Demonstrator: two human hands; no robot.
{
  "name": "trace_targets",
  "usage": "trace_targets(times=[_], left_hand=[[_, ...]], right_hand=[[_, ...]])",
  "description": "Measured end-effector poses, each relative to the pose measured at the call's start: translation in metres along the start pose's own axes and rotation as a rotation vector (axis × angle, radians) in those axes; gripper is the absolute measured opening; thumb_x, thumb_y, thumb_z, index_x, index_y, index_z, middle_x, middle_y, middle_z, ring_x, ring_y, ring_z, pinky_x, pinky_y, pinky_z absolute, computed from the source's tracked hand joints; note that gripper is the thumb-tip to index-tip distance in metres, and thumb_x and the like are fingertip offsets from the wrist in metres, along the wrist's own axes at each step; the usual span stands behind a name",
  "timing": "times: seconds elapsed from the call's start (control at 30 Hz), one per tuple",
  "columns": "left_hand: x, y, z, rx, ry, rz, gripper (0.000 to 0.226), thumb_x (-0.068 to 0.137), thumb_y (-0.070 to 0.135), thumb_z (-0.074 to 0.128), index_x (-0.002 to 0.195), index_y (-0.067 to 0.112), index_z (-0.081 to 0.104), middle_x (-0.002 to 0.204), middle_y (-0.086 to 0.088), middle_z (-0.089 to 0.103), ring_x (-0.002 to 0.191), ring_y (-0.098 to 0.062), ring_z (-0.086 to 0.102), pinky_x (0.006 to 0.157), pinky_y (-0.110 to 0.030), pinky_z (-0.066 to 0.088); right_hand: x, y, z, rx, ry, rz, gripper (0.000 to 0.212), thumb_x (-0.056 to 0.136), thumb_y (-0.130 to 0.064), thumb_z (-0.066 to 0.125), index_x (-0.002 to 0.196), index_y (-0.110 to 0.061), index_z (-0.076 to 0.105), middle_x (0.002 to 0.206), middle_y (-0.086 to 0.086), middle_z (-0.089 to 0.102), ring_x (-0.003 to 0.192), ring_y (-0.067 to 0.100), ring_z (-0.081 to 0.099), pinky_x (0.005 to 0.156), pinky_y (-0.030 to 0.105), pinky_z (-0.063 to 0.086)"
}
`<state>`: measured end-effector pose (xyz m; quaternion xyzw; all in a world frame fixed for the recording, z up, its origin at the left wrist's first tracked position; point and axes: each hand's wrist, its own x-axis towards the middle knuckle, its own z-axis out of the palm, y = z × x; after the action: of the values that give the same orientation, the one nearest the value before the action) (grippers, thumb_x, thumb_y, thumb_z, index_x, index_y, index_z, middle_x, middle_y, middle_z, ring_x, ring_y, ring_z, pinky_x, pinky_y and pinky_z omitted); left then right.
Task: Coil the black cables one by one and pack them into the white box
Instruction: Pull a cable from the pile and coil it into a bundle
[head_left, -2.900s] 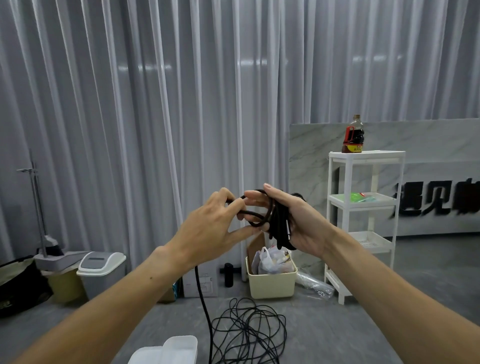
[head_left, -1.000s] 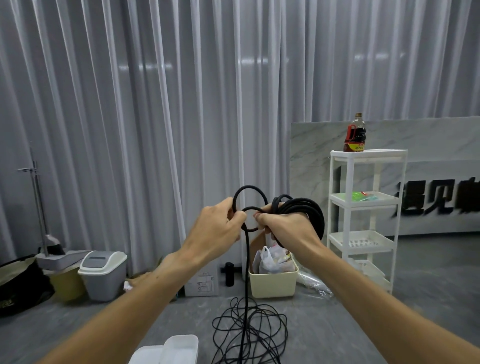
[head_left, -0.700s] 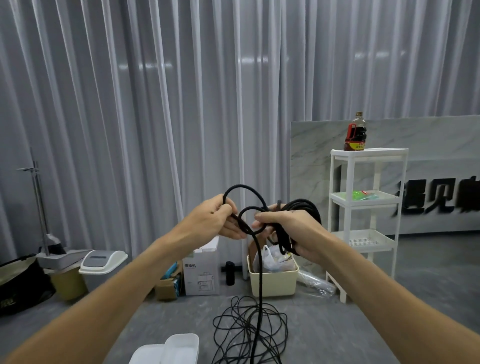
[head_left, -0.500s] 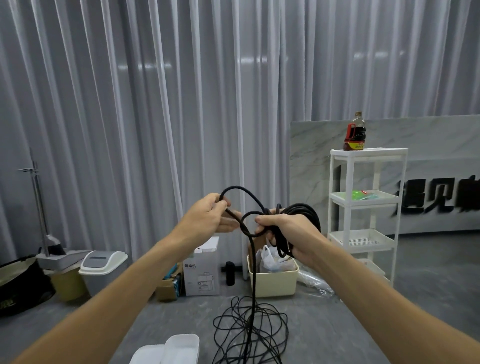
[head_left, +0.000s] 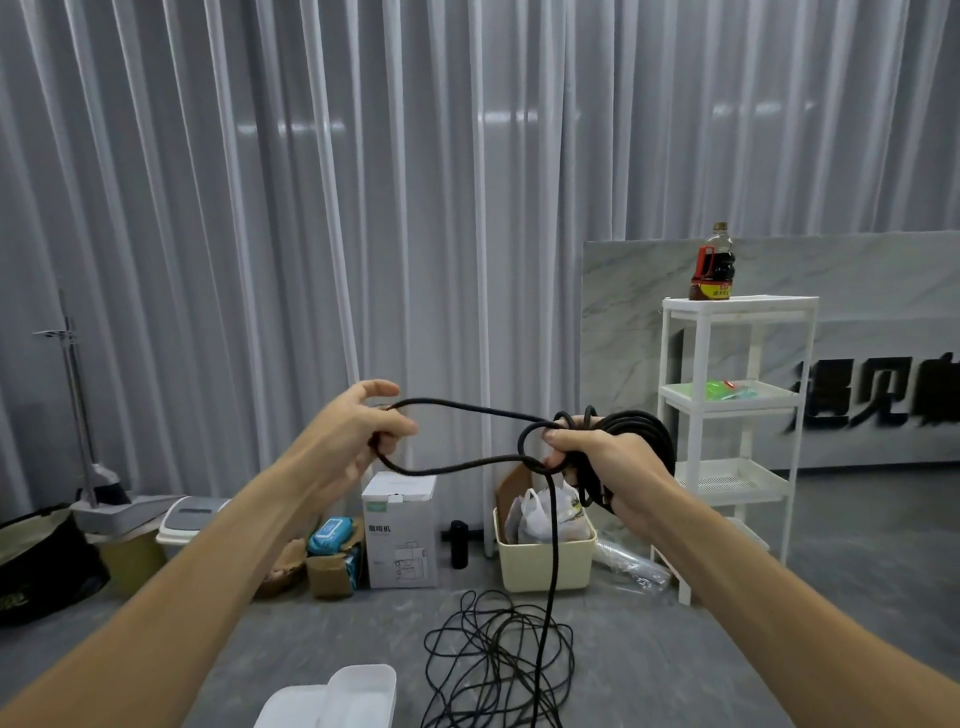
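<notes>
While the right hand (head_left: 597, 457) grips a bundle of finished turns of the black cable (head_left: 644, 431), the left hand (head_left: 358, 431) is closed on a fresh loop drawn out sideways, well apart. Coiling looks partway done: one strand drops to a loose heap of cable (head_left: 498, 660) on the floor. White box (head_left: 332, 701) sits near that heap, nothing visible inside; packing remains.

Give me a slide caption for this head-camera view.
Two hands wind a black cable: right hand grips the coil, left hand draws a loop.
</notes>
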<state>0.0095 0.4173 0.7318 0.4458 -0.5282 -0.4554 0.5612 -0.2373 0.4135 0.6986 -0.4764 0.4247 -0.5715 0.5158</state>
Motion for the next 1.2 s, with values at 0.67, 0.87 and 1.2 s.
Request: trace_targets(times=[0.67, 0.87, 1.2], left_hand=[[0.008, -0.040, 0.036, 0.830, 0.284, 0.286, 0.053, 0.096, 0.033, 0.055, 0.144, 0.027, 0.035, 0.150, 0.000, 0.028, 0.141, -0.020, 0.024, 0.118, -0.042, 0.019], [-0.009, -0.046, 0.055, 1.126, 0.008, 0.696, 0.041, 0.094, 0.061, 0.042, 0.091, 0.024, 0.060, 0.088, 0.013, 0.059, 0.087, -0.003, 0.053, 0.085, -0.023, 0.035], [-0.007, -0.028, 0.037, 0.608, -0.197, 0.424, 0.034, 0.099, 0.044, 0.050, 0.078, 0.018, 0.057, 0.061, 0.005, 0.040, 0.057, -0.012, 0.037, 0.056, -0.026, 0.033]], right_hand=[[-0.003, 0.004, 0.019, -0.102, -0.068, -0.034, 0.011, 0.091, -0.004, 0.067, 0.083, 0.002, 0.064, 0.069, 0.010, 0.058, 0.042, 0.010, 0.060, 0.047, 0.021, 0.040], [0.002, 0.003, 0.021, -0.165, 0.016, -0.029, 0.023, 0.089, -0.009, 0.069, 0.068, -0.006, 0.063, 0.059, 0.002, 0.063, 0.042, 0.004, 0.060, 0.051, 0.016, 0.043], [-0.004, -0.008, 0.009, -0.225, -0.141, -0.054, 0.009, 0.094, -0.008, 0.066, 0.101, -0.002, 0.067, 0.077, 0.011, 0.075, 0.052, 0.011, 0.066, 0.046, 0.021, 0.042]])
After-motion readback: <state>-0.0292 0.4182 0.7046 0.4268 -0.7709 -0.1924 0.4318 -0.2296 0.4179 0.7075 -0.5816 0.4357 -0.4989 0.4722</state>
